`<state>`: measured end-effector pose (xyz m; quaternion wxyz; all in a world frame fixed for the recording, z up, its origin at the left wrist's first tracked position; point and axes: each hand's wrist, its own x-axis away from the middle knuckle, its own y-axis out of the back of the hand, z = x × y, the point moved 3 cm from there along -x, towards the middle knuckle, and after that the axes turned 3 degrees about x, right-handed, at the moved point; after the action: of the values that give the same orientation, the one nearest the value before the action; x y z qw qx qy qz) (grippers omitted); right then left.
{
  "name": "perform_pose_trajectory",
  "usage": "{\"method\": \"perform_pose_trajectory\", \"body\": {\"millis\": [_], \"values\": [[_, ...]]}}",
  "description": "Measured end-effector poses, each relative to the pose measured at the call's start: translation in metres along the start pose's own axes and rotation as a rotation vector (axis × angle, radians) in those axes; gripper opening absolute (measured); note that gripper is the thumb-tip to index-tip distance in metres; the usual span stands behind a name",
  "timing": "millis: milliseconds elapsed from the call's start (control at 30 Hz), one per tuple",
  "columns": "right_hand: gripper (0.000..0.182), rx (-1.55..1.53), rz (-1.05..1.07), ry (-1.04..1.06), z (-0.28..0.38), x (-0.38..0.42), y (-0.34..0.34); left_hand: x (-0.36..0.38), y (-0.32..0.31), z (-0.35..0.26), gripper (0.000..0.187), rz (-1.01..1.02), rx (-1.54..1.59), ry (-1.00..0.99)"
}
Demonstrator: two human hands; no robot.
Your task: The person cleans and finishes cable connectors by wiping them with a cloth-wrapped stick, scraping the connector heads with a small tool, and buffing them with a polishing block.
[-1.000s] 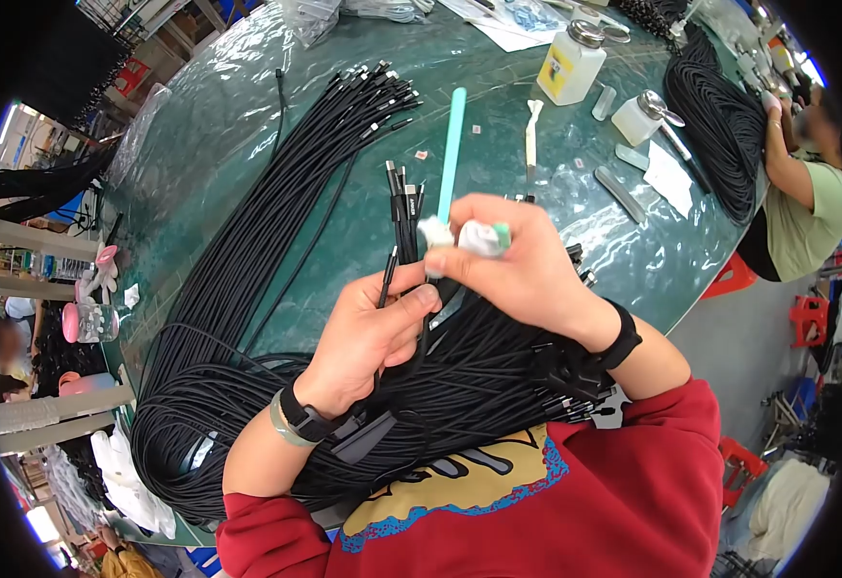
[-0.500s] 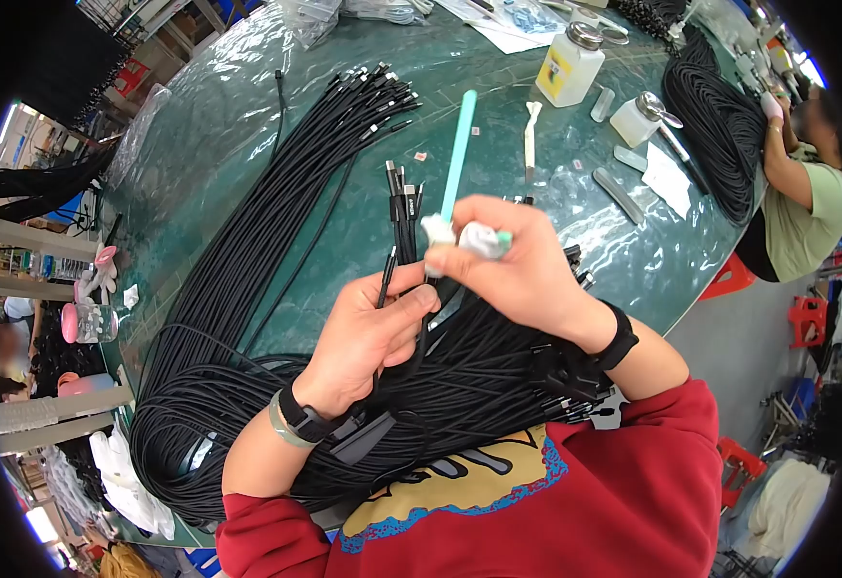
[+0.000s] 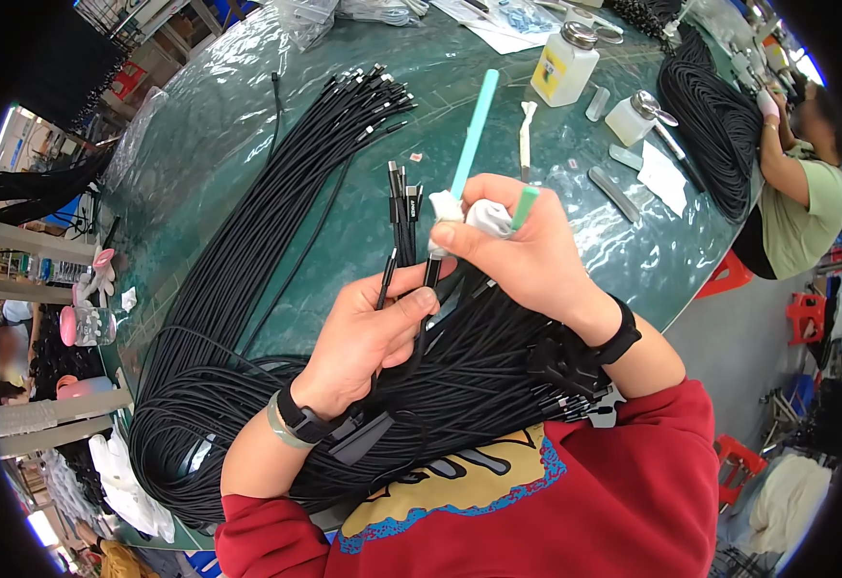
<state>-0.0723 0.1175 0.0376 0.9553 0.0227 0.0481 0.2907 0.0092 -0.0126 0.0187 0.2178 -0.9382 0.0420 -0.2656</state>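
My left hand (image 3: 368,332) is closed round a black cable, its connector end (image 3: 431,273) pointing up between thumb and finger. Another thin cable end (image 3: 387,270) stands up beside it between the fingers. In my right hand (image 3: 512,252) are a teal stick (image 3: 477,130) and a wad of white cloth (image 3: 488,218), with a short green end (image 3: 525,206) sticking out. The cloth touches the tip of the held cable. Several cable ends (image 3: 403,204) stand just behind my left hand. Long black cables (image 3: 238,241) lie bundled on the table and in front of my body.
On the green table (image 3: 344,241) stand two bottles (image 3: 565,67) (image 3: 630,120) with metal lids. A white-handled brush (image 3: 527,140), grey strips (image 3: 613,195) and white paper (image 3: 663,177) lie nearby. A co-worker (image 3: 806,183) is at the right beside another cable coil (image 3: 710,125).
My right hand has shifted slightly up, carrying the teal stick and cloth, and more of the held cable's connector shows. The green end now points upward. My left hand is nearly still.
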Motion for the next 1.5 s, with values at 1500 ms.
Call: {"method": "perform_pose_trajectory", "body": {"millis": [1500], "values": [[0.016, 0.091, -0.096, 0.160, 0.004, 0.015, -0.001, 0.001, 0.005, -0.003, 0.009, -0.264, -0.051, -0.156]]}}
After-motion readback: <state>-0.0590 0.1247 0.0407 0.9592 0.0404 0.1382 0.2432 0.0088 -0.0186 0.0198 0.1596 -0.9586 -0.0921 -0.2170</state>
